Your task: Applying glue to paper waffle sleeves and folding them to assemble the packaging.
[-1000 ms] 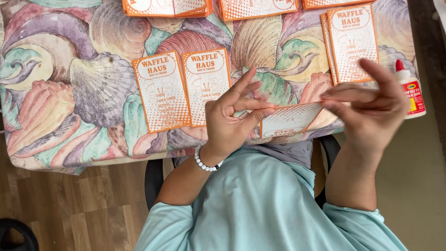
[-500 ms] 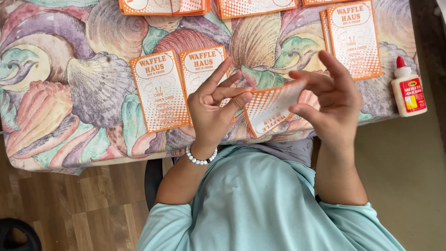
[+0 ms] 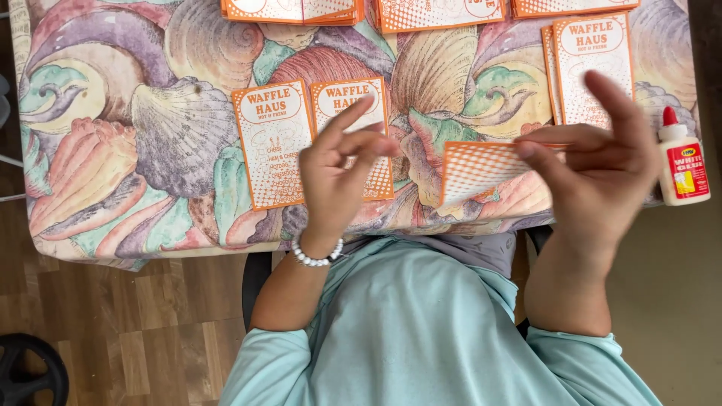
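Note:
My right hand (image 3: 602, 169) pinches an orange-and-white dotted card (image 3: 477, 169) by its right edge and holds it above the near table edge. My left hand (image 3: 342, 173) hovers apart from that card, fingers loosely curled and holding nothing, over two orange-bordered printed cards (image 3: 274, 143) that lie side by side on the shell-patterned tablecloth (image 3: 150, 128). A white bead bracelet (image 3: 316, 256) circles my left wrist.
More orange cards lie stacked along the far edge (image 3: 289, 9) and at the right (image 3: 590, 68). A white glue bottle with a red cap (image 3: 683, 162) stands at the table's right end. Wooden floor and a black wheel (image 3: 30, 372) show at lower left.
Both hands held the dotted card together half a second ago. Now my left hand has let go and drawn left, while my right hand carries the card to the right.

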